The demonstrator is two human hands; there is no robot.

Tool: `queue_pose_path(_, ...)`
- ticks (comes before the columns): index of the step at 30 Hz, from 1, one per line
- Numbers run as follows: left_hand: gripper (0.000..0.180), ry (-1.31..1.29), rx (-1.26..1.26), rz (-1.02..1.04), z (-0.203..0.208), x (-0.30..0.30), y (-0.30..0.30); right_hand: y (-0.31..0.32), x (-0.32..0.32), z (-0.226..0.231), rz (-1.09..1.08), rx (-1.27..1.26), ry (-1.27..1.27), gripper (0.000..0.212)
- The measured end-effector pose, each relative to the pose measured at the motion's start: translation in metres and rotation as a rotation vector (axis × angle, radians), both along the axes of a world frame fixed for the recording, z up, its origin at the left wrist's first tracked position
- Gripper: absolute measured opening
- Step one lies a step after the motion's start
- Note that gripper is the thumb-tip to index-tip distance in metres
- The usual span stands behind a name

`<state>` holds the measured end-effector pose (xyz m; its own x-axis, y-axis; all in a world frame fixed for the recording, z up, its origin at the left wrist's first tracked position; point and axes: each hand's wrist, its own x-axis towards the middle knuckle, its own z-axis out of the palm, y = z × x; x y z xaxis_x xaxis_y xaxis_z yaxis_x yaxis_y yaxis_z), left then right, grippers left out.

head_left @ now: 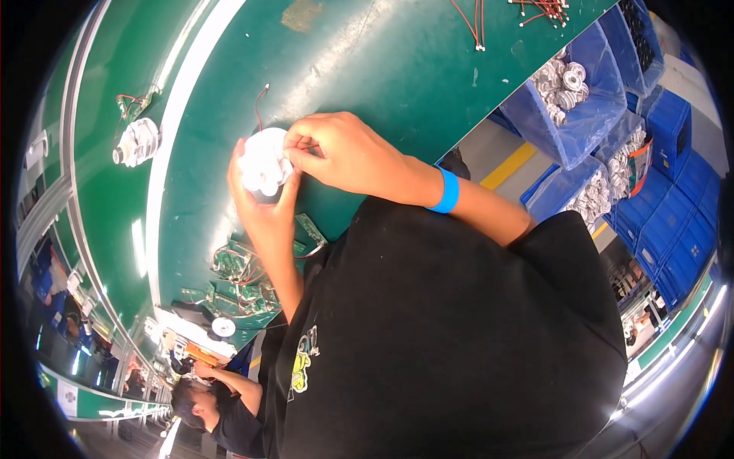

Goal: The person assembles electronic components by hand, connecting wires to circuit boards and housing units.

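My left hand (260, 210) is closed around a white round plastic part (264, 164), fingers on one side and thumb on the other. The part has rounded lobes on its face, washed out by glare. From its far edge a thin red wire (261, 107) sticks out over the table. My right hand (336, 153), below a blue wristband, pinches at the right rim of the part. A dark reddish bit shows between its fingers, too small to name.
Circuit boards with wires (241, 271) lie beside my left forearm. A silver-white assembly (138, 143) sits on the green surface beyond a white rail. Red wires (541, 11) lie at the far right. Blue bins (604, 115) hold white parts. Another person (222, 413) works at lower left.
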<state>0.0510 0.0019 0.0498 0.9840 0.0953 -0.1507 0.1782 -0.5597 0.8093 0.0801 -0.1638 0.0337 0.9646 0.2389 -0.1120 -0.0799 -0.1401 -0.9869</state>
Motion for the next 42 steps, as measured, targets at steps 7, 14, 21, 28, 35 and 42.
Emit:
queue_pose_path(7, 0.074, -0.052, 0.106, -0.038, -0.001, -0.001, -0.002, -0.002, 0.003, -0.004, 0.027, 0.183, 0.373, 0.02)
queue_pose_path(14, 0.075, -0.056, 0.118, -0.012, -0.001, -0.001, -0.008, -0.005, 0.009, -0.004, 0.071, 0.234, 0.459, 0.02)
queue_pose_path(21, 0.077, -0.057, 0.101, 0.059, 0.0, -0.004, -0.024, -0.009, 0.01, 0.012, -0.027, 0.127, 0.375, 0.022)
queue_pose_path(28, 0.083, -0.082, -0.158, 0.059, 0.03, -0.003, 0.009, -0.039, 0.032, 0.014, 0.212, -0.142, 0.293, 0.02)
queue_pose_path(35, 0.047, 0.13, 0.509, -0.233, 0.063, -0.072, 0.073, -0.016, 0.077, 0.013, 0.208, -0.008, 0.351, 0.031)
queue_pose_path(42, 0.06, 0.083, 0.574, -0.357, 0.052, -0.058, 0.075, -0.008, 0.08, 0.011, 0.107, 0.156, 0.215, 0.027)
